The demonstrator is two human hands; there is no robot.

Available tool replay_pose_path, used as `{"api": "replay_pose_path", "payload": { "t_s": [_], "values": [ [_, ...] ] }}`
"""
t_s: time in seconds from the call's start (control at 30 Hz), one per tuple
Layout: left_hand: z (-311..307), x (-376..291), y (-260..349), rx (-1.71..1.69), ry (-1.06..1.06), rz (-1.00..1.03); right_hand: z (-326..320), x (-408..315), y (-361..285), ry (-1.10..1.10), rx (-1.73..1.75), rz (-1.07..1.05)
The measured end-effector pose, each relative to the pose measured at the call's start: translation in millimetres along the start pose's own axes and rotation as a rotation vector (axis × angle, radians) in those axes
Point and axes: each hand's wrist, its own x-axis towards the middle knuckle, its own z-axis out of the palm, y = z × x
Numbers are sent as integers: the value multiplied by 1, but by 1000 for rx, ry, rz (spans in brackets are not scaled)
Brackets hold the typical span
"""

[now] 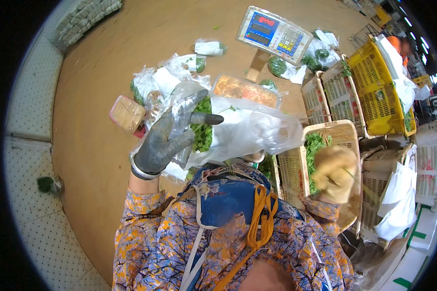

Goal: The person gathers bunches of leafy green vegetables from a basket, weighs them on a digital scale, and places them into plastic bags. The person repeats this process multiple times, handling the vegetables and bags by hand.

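Observation:
My left hand (pixel 159 140), in a dark grey glove, grips the plastic at the left end of a clear bag (pixel 258 125). Leafy green herbs (pixel 204 125) show at that end, beside a white sheet within the bag. My right hand (pixel 333 174), in a tan glove, is blurred over a plastic crate (pixel 331 126) of leafy greens (pixel 316 142). Whether its fingers hold anything cannot be made out. Beyond the bag stands a digital scale's display (pixel 275 34), lit; its metal pan (pixel 245 89) is partly covered by the bag.
Wrapped bundles of greens (pixel 167 80) lie left of the pan, near a packet in a pink tray (pixel 127 114). More bundles (pixel 318 54) are behind the scale. A yellow crate (pixel 375 91) and other crates (pixel 344 92) line the right side. Farther right is a person in orange (pixel 395 45).

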Motion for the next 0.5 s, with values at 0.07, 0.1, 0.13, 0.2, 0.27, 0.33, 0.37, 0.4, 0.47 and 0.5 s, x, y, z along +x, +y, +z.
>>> {"api": "replay_pose_path", "payload": {
  "t_s": [0.07, 0.1, 0.13, 0.2, 0.27, 0.33, 0.37, 0.4, 0.47, 0.5],
  "values": [
    [0, 14, -10, -34, -27, 22, -20, -43, -8, 25, -25, 229],
    [2, 18, -11, -24, -14, 18, -25, -68, 0, 69, -202, 522],
    [3, 21, -12, -16, 0, 14, -22, -100, 45, 301, 0, 780],
    [3, 26, -15, -37, 65, 103, -12, -85, 38, 96, -772, 833],
    [7, 32, -9, -109, 22, 32, -15, -61, 30, 140, -944, 831],
    [-2, 27, -13, -25, 36, -53, -8, 17, 28, 462, -1128, 153],
    [3, 33, -13, -27, 16, -59, 1, 52, 19, 496, -1125, -9],
    [19, 47, -13, -67, -18, -54, 4, 72, 34, 428, -1191, 0],
    [42, 57, -2, -136, -2, -41, 10, 106, 81, 397, -1589, -48],
    [47, 59, 8, -176, 51, -92, -21, 105, 134, 421, -1887, 99]
  ]
}}
